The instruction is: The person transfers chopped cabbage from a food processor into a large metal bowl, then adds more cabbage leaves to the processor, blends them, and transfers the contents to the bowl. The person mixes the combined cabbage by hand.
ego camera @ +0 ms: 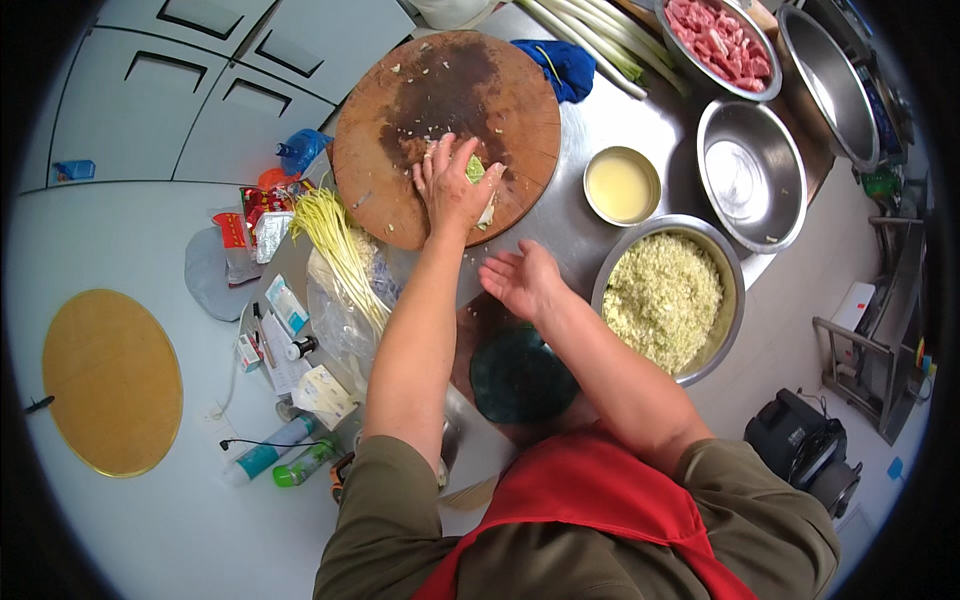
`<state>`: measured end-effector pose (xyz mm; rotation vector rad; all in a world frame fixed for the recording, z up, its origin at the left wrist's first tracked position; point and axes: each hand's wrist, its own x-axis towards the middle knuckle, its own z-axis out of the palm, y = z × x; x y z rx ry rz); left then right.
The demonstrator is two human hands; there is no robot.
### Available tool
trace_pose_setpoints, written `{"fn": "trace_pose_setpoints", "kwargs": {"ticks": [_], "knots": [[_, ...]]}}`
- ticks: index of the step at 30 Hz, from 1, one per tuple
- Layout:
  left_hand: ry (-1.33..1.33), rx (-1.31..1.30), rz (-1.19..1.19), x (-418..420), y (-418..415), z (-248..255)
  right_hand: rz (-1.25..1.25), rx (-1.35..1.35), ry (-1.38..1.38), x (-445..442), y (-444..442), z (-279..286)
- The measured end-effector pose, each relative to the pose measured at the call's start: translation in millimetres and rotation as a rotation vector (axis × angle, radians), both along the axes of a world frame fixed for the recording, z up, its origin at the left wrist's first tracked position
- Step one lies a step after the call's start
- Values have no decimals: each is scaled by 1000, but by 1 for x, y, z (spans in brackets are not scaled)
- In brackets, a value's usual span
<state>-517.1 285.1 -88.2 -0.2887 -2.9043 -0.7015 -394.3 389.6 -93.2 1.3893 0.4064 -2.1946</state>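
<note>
My left hand (454, 187) lies palm down on a round wooden chopping block (517, 112), its fingers spread. Pale green cabbage pieces (475, 169) show beside its thumb and partly under the palm, which hides the rest. Small chopped bits and a dark wet stain mark the wood. Just off the block's near edge, my right hand (523, 283) is held palm up with the fingers apart and nothing in it. Below that hand is a dark round container (521, 375), its inside too dark to make out.
To the right stand a bowl of chopped cabbage (664, 300), a bowl of yellowish liquid (621, 185), a steel basin (750, 176) and a bowl of raw meat (720, 49). Scallions (592, 37) and a blue cloth (566, 67) lie behind. Yellow chives (341, 255) on plastic sit left.
</note>
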Motion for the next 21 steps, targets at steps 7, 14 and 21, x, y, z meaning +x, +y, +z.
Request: {"fn": "trace_pose_setpoints", "kwargs": {"ticks": [7, 14, 21], "knots": [[76, 298, -202, 92, -2, -6, -35, -427, 252, -32, 16, -7], [164, 447, 57, 207, -15, 58, 142, -269, 463, 73, -8, 40], [276, 398, 467, 404, -94, 127, 631, -313, 226, 208, -90, 153]]}}
